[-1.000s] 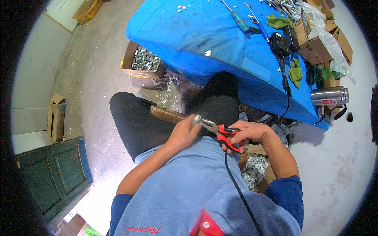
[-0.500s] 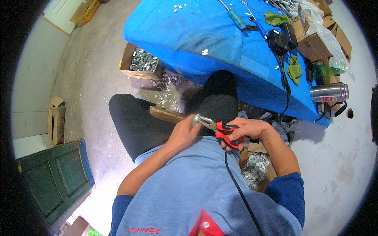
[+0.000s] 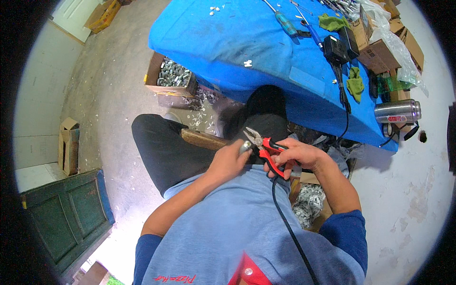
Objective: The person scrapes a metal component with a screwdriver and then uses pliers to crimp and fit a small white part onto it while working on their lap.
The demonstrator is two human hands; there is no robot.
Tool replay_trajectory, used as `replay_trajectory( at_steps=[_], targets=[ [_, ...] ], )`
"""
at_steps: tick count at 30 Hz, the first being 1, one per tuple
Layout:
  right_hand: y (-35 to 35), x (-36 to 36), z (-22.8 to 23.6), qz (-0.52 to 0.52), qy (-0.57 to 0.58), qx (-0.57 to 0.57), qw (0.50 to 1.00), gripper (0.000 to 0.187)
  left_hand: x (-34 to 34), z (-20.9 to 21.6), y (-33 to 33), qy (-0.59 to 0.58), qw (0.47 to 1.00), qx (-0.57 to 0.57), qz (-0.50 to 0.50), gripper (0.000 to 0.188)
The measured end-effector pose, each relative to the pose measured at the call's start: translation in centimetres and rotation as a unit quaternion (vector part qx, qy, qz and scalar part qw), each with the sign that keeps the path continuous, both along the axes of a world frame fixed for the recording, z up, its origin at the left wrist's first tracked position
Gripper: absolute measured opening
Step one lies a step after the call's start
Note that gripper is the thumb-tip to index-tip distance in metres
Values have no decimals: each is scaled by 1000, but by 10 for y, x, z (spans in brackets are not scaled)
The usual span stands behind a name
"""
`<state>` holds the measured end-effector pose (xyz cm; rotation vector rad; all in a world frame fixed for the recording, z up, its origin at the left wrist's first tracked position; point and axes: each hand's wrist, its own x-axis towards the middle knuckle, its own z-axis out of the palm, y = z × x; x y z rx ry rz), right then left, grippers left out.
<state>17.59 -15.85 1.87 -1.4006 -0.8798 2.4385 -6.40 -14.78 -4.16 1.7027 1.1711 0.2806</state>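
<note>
My right hand (image 3: 295, 156) is wrapped round the handles of a pair of pliers (image 3: 267, 153) with red and black grips. The metal jaws stand a little apart, point up and to the left, and have nothing between them. Just left of the pliers, my left hand (image 3: 228, 160) is closed on a small silvery metal cylinder (image 3: 245, 147). Most of the cylinder is hidden by the fingers. Both hands are above my lap. A black cable (image 3: 290, 223) runs from near the right hand down across my blue shirt.
A cardboard box of metal cylinders (image 3: 173, 76) stands at the blue-covered table (image 3: 213, 28). Screwdrivers, green cloths (image 3: 355, 84), a black adapter (image 3: 335, 50) and a steel flask (image 3: 398, 112) lie toward the right. Beside my right forearm is a box of silvery pieces (image 3: 308, 204).
The pliers' jaws have come off the cylinder and swung upward. My left hand has drawn slightly down and right, with the cylinder now below the jaws.
</note>
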Motion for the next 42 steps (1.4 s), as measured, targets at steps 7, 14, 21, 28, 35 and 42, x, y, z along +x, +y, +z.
replay_trajectory(
  at_steps=[7, 14, 21, 28, 35, 42],
  targets=[
    [-9, 2, 11, 60, -8, -16, 998, 43, -8, -20, -1, -75, 995, -31, 57, 30],
    [-5, -3, 8, 87, -14, -15, 996, 40, -9, -18, 1, -55, 996, -48, 44, 31],
    [-2, -1, 3, 86, -13, -19, 996, 37, -9, -20, -1, -53, 997, -28, 49, 30],
    [1, 0, 4, 96, -12, -39, 995, 39, -6, -13, 0, -21, 998, -28, 48, 30],
    [-4, 2, 0, 79, -2, -40, 996, 41, -7, -19, 0, -41, 998, -23, 52, 30],
    [-3, 3, -6, 65, 21, -50, 996, 41, -7, -23, -1, -38, 998, -24, 53, 28]
  ],
)
